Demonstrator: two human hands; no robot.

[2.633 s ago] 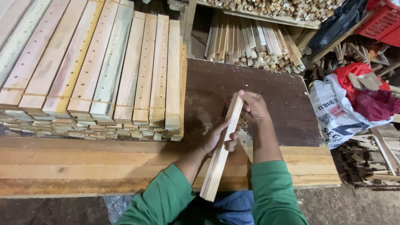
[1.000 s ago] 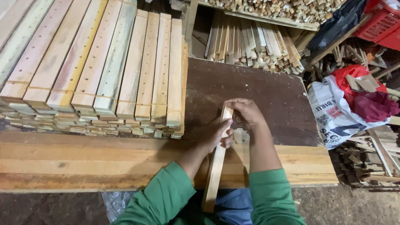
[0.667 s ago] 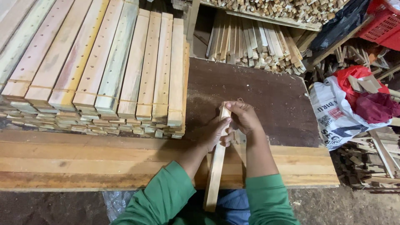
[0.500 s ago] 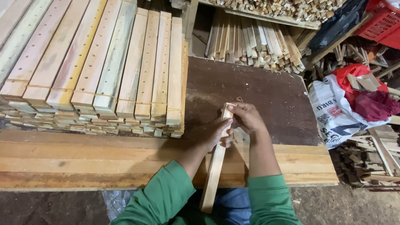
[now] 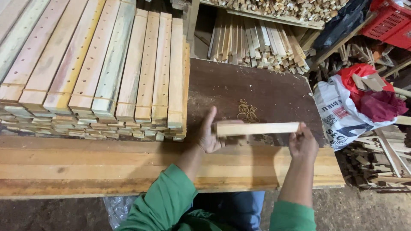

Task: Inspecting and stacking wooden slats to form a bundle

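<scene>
A person in green sleeves holds a bundle of thin wooden slats flat and sideways, just above a dark brown board. The bundle runs from left to right, between the two hands.

The left hand grips the left end of the bundle. Its thumb sticks up and its fingers curl round the wood. The right hand holds the right end. Its fingertips pinch the end of the bundle from below and from the side.

A small pile of rubber bands lies on the dark brown board, just past the bundle on the far side. It does not touch the bundle.

To the left is a big stack of long slats with holes. They are tied in bundles and lie side by side. The stack is just beside the left hand.

Near the person, wide yellow planks lie across the bench from left to right. Both arms reach over them.

At the far side there is a heap of thin sticks. To the right of the board sits a white sack with red cloth on top. A red plastic crate is in the far right corner. Scraps of wood lie on the ground at the right.
</scene>
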